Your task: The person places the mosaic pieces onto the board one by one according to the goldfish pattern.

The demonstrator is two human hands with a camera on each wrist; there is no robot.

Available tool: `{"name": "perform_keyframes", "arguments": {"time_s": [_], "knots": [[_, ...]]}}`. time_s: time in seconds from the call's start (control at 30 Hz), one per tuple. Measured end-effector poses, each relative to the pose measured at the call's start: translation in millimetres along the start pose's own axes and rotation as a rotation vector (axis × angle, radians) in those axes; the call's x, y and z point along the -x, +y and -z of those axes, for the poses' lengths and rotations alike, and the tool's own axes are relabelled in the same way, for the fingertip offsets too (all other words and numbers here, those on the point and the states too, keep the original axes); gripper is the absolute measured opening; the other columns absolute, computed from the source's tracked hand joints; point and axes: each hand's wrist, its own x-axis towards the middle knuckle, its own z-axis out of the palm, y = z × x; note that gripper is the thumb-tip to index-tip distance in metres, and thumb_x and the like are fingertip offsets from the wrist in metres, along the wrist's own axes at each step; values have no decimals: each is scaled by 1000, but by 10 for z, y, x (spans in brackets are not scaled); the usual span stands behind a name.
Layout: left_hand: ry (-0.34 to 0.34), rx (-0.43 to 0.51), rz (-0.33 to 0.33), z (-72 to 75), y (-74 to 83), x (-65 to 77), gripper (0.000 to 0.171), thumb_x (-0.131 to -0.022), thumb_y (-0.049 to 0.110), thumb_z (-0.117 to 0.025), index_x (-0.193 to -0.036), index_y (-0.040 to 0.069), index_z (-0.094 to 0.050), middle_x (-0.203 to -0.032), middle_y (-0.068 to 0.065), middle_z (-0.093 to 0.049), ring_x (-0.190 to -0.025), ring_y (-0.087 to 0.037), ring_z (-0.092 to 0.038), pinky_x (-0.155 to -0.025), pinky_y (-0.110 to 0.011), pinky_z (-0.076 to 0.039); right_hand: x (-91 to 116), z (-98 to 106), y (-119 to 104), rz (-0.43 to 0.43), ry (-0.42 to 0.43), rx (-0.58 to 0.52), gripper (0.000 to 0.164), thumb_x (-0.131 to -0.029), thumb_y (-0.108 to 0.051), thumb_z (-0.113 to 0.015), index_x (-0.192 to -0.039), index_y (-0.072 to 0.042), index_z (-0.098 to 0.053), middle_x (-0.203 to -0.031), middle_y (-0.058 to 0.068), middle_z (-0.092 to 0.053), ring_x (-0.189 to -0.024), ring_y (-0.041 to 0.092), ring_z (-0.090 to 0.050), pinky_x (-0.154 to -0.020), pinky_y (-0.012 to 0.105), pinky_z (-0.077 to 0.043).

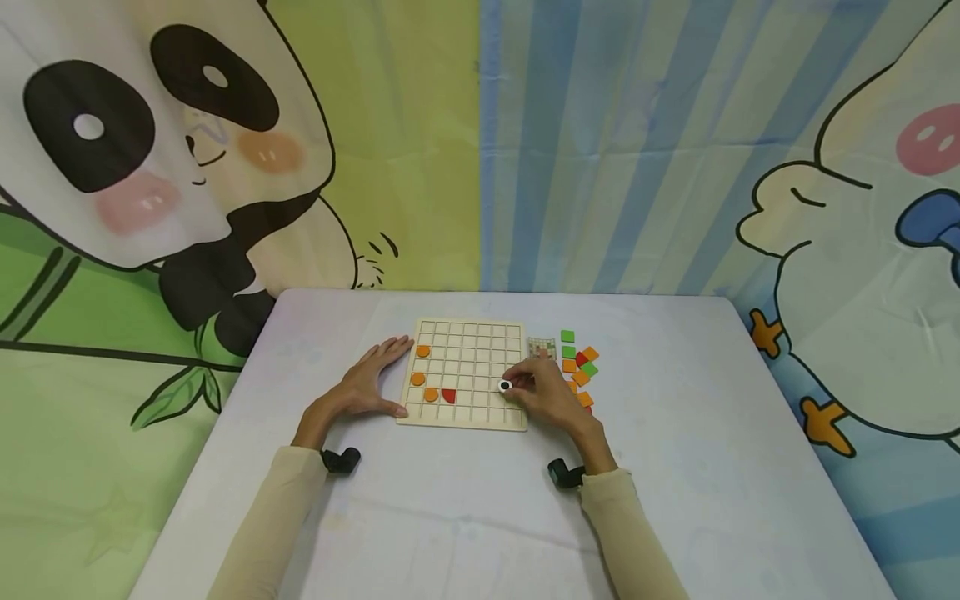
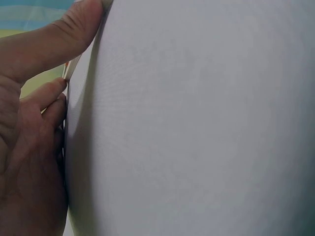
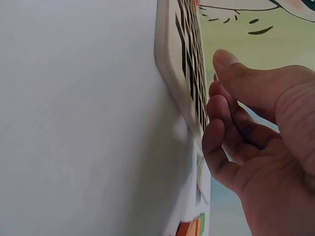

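A pale wooden board (image 1: 480,333) marked with a square grid lies on the table. Orange round pieces (image 1: 423,351) sit at its left side, along with a red quarter-round piece (image 1: 449,396). My left hand (image 1: 367,383) rests at the board's left edge, thumb and fingers spread and touching it. Over the right part of the grid, my right hand (image 1: 547,392) pinches a small white disc (image 1: 506,386) with a dark centre between thumb and fingertips. In the right wrist view, the curled fingers (image 3: 216,135) mostly hide that disc.
Just right of the board, partly behind the right hand, lies a small patterned card (image 1: 542,343). Several green squares (image 1: 567,337), orange squares (image 1: 585,399) and red pieces are scattered beside it. A white cloth covers the table (image 1: 450,517); printed curtains (image 1: 600,150) hang behind.
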Motion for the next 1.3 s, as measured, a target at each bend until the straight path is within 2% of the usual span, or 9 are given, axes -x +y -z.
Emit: {"name": "perform_keyframes", "arguments": {"time_s": [0.07, 0.13, 0.2, 0.23, 0.37, 0.73, 0.87, 1.07, 1.3], "knots": [[-1, 1, 5, -4, 7, 6, 141, -64, 50, -104, -175, 16, -25, -184, -14, -19, -170, -48, -12, -135, -78, -11, -23, -17, -36, 0, -12, -2, 21, -92, -3, -87, -111, -1, -81, -100, 8, -80, -86, 15, -68, -119, 59, -49], [-3, -5, 11, -11, 11, 9, 140, -65, 49, -104, -175, 16, -25, -184, -14, -19, -171, -47, -12, -135, -77, -11, -40, -37, -58, -5, -27, -5, 20, -92, -4, -86, -112, -2, -82, -101, 8, -80, -86, 14, -68, -117, 54, -52], [-3, -17, 14, -17, 12, 10, 140, -66, 49, -104, -175, 16, -24, -184, -14, -19, -170, -48, -12, -135, -78, -13, -56, -61, -80, -18, -42, -11, 20, -93, -5, -86, -112, -2, -82, -102, 8, -80, -86, 14, -67, -98, 40, -61], [-2, -20, 15, -17, 11, 10, 140, -66, 49, -104, -175, 16, -24, -184, -15, -19, -170, -48, -12, -134, -78, -13, -63, -72, -89, -23, -48, -18, 19, -93, -5, -86, -112, -2, -82, -102, 8, -80, -86, 15, -67, -87, 34, -61], [3, -30, 20, 1, 18, 13, 140, -65, 50, -104, -175, 17, -25, -184, -15, -19, -170, -50, -13, -132, -82, -16, -109, -120, -111, -30, -54, -31, 19, -94, -4, -85, -113, -2, -81, -103, 9, -80, -86, 16, -66, -79, 22, -59], [1, -23, 12, 6, 27, 17, 140, -65, 48, -105, -175, 15, -25, -184, -16, -19, -170, -49, -13, -133, -80, -15, -281, -265, -214, 25, -67, 2, 16, -93, -6, -87, -108, -3, -82, -95, 4, -77, -82, 14, -65, -77, 24, -59], [0, -24, 20, -6, 20, 25, 141, -65, 48, -105, -175, 16, -24, -184, -16, -19, -170, -49, -13, -134, -79, -14, -329, -307, -255, 20, -84, -10, 14, -92, -4, -87, -106, -3, -81, -92, 5, -76, -80, 13, -65, -75, 24, -59], [4, -19, 15, -22, 14, 29, 141, -65, 48, -105, -175, 15, -24, -184, -16, -18, -170, -48, -12, -135, -77, -11, -387, -385, -278, 6, -111, -9, 16, -92, -4, -87, -107, -3, -82, -92, 5, -77, -80, 11, -66, -74, 22, -59], [7, -21, 9, -10, 13, 16, 140, -65, 49, -105, -175, 16, -25, -184, -15, -19, -171, -47, -13, -136, -76, -12, -444, -458, -282, 37, -109, 7, 17, -93, -5, -86, -110, -3, -81, -95, 5, -78, -82, 11, -66, -76, 23, -59]]}}
